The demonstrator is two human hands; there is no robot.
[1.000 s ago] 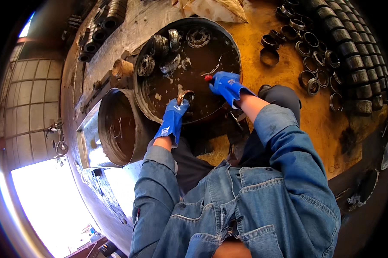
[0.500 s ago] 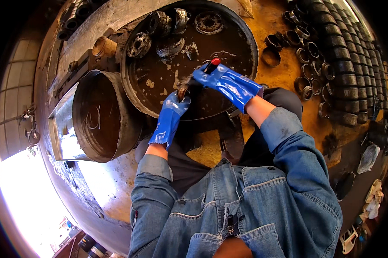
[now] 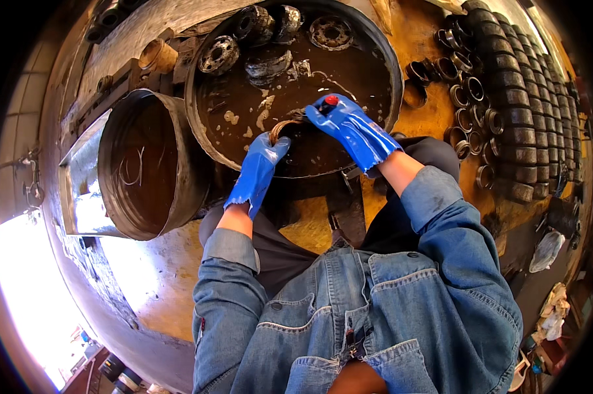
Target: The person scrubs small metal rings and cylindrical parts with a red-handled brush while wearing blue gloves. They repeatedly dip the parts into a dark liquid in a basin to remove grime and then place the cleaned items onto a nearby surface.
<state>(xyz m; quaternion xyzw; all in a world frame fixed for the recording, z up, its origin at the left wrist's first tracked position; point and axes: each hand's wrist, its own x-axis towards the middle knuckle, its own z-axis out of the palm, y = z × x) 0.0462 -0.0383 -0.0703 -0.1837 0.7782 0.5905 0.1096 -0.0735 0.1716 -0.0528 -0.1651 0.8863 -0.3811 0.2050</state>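
Observation:
Both my hands wear blue rubber gloves and are over the near part of a wide round basin of dark liquid. A brownish metal ring is gripped at its left side by my left hand. Fingers curled, my right hand is closed on a black-handled tool with a red end. The tool's working end is hidden by the glove and the ring, so its kind cannot be made out. Dirty round metal parts lie in the far side of the basin.
Left of the basin a large metal drum lies tipped, with a small tan pot beyond it. On the right, loose metal rings lie beside stacked rows of dark cylindrical parts. My knees flank the basin's near side.
My right hand has turned, so the tool's red end now points up toward me and its black handle shows less. More of the ring's curve shows. The view has shifted slightly.

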